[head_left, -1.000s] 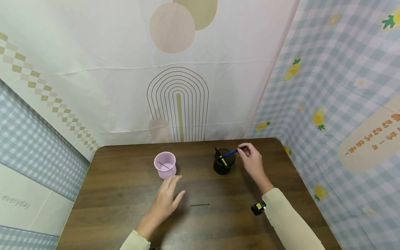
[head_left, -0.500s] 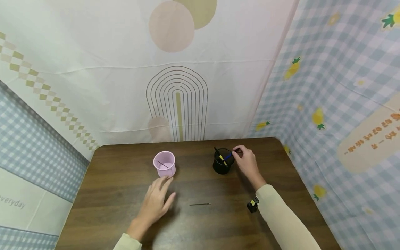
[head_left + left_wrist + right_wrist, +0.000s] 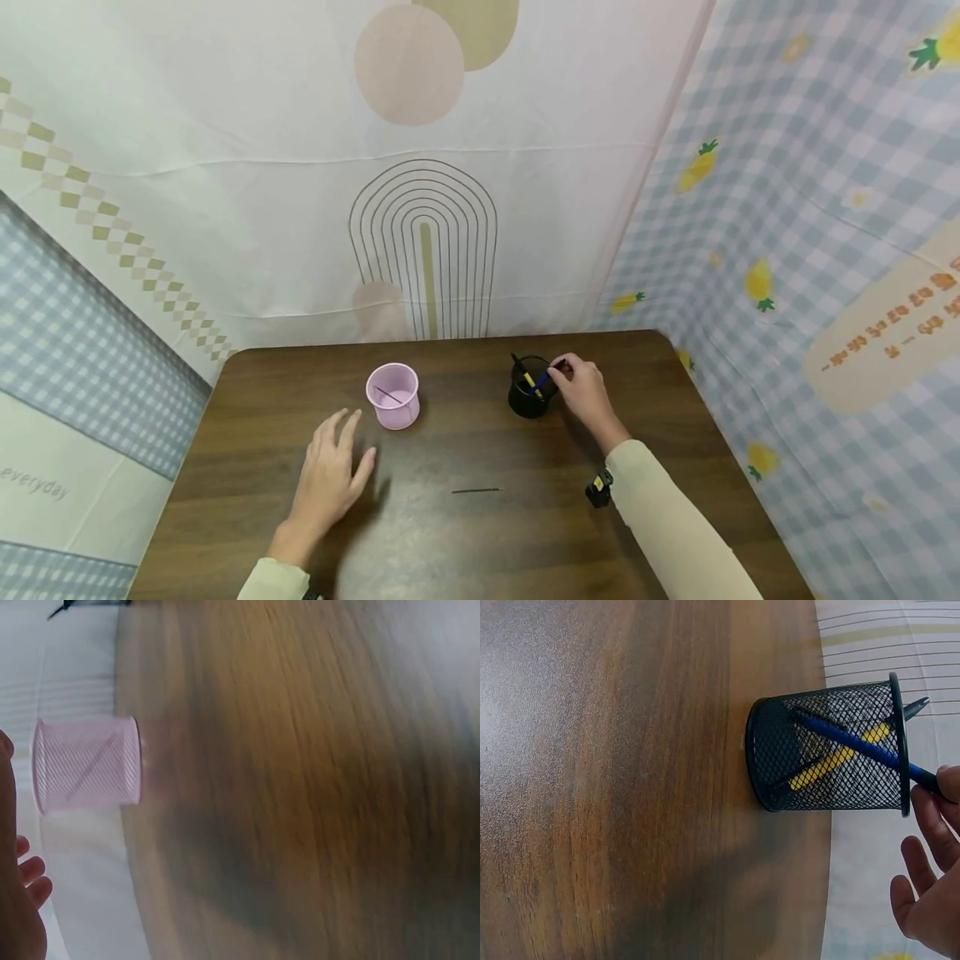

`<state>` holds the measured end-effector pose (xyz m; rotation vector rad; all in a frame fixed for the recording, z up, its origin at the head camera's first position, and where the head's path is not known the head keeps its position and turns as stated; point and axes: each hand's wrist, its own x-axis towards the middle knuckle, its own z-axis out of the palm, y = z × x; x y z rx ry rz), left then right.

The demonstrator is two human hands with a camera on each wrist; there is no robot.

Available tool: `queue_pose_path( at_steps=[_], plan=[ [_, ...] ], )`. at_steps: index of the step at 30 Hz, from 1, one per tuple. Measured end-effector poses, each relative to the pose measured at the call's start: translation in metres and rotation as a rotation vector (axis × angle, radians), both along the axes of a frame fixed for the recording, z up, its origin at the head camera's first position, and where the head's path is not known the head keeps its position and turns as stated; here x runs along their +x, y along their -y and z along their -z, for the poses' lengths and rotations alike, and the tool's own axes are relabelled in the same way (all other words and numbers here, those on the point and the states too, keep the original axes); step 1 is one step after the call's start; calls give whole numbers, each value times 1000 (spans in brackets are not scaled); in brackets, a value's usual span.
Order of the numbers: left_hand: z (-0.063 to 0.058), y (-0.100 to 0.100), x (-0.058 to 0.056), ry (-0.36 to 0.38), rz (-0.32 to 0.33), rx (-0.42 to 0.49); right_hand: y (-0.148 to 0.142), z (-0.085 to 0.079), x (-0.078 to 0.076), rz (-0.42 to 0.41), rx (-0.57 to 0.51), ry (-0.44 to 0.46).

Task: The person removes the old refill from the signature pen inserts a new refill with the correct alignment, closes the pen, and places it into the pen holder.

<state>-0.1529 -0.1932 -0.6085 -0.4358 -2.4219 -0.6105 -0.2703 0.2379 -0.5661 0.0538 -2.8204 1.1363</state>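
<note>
My right hand (image 3: 587, 398) pinches the top end of a blue pen (image 3: 853, 742) between thumb and fingertip. Most of that pen slants down inside a black mesh pen holder (image 3: 528, 407). Crossing it in the same holder is a yellow-and-black pen (image 3: 821, 769), whose dark tip sticks out past the rim. My left hand (image 3: 324, 482) hovers over the table with fingers spread and holds nothing. Just beyond it, to the right, stands a pink mesh pen holder (image 3: 397, 414) with a thin dark stick (image 3: 387, 395) leaning inside.
Another thin dark stick (image 3: 477, 491) lies on the brown wooden table (image 3: 450, 550), between the two arms. Patterned cloth (image 3: 300, 250) hangs along the table's back edge, and checked cloth (image 3: 750, 192) hangs on the right.
My right hand has moved left and the blue pen has gone down into the black holder. My left hand has drawn away from the pink holder, to the left and nearer me.
</note>
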Motion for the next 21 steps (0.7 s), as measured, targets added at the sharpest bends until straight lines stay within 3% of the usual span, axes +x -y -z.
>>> queue_pose_path(
  at_steps=[12,21],
  plan=[
    [15,30,-9,99,-73,5,4,-1,-5,18,54,72],
    [21,34,-13,145,-89,16,7,6,-9,4,1,53]
  ],
)
